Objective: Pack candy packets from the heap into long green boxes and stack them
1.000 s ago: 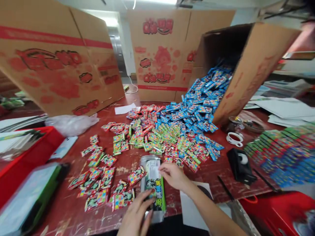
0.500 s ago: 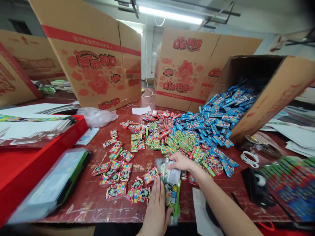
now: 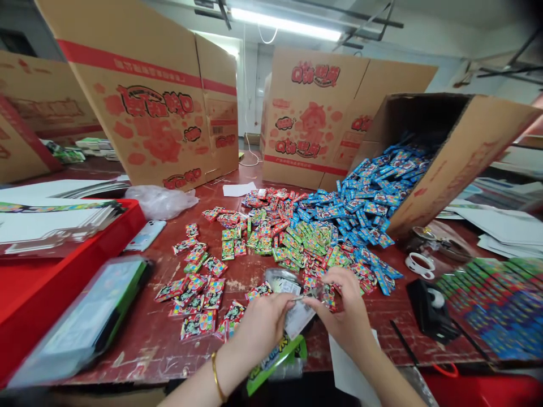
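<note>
Close to the table's front edge, my left hand [image 3: 263,321] and my right hand [image 3: 351,312] pinch the top of a clear plastic bag [image 3: 298,319] between thumbs and fingers. A bright green printed pouch or card [image 3: 278,360] shows below, partly covered by my left hand; I cannot tell whether it is inside the bag. Just beyond my hands lie small red candy packets [image 3: 259,290] and a pile of green packets [image 3: 309,242]. Blue packets [image 3: 365,198] spill from a tipped cardboard box [image 3: 462,147]. More red packets [image 3: 197,326] lie left of my hands.
A red tray [image 3: 127,226] with stacked white cards stands left, beside a packaged green-edged stack [image 3: 91,311] and a phone [image 3: 145,235]. Two tall cartons [image 3: 156,113] rise behind. At right are a black tape dispenser [image 3: 430,316], a white ring [image 3: 419,265] and colourful printed sheets [image 3: 492,305].
My left hand has lifted from lying flat beside the bag and now pinches its top. My right hand has moved right and closer to me. The green printed piece has tilted.
</note>
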### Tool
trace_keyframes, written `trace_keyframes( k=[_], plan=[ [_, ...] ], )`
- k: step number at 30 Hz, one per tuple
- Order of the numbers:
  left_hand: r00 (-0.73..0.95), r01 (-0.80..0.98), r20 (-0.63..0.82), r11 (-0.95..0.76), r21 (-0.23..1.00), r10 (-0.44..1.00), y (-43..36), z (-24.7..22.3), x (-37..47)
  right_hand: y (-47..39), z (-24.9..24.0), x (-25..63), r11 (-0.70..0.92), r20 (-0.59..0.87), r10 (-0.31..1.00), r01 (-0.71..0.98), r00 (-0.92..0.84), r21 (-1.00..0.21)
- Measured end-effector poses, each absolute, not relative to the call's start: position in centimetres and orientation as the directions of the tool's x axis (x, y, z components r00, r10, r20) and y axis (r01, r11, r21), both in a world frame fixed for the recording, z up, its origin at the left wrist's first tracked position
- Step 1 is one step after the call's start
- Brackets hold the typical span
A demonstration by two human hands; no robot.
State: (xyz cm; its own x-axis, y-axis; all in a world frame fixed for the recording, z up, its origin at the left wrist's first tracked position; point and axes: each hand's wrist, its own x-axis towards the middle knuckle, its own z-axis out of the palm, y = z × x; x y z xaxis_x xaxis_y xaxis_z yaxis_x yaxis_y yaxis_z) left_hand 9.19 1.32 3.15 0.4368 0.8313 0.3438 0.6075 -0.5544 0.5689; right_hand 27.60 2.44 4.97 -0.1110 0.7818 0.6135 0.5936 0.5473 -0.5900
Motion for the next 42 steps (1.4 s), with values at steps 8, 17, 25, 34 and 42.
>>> trace_keyframes(
  k=[8,17,25,34,42],
  plan=[
    [0.557,0.698,0.152,-0.559,0.447,0.817,1.7,7.8,7.2,3.0,7.4,28.4,0.638,0.445,0.770,0.574,-0.457,-0.514],
    [0.573,0.643,-0.064,-0.399,0.654,0.817,-0.6,6.6,-0.2,2.8,7.0,31.4,0.567,0.386,0.822,0.545,-0.419,-0.617],
    [0.401,0.629,0.032,-0.301,0.716,0.915,-1.0,6.6,4.4,1.9,8.4,25.3,0.732,0.481,0.680,0.469,-0.554,-0.494],
    [0.123,0.401,0.160,-0.197,0.895,0.979,-1.1,2.5,4.4,1.7,0.6,24.6,-0.059,-0.071,0.958,0.049,-0.279,-0.997],
    [0.161,-0.077,-0.066,0.080,0.994,0.985,1.4,4.4,5.7,3.9,3.5,23.1,0.012,-0.027,0.966,0.148,-0.258,-0.989]
  ],
)
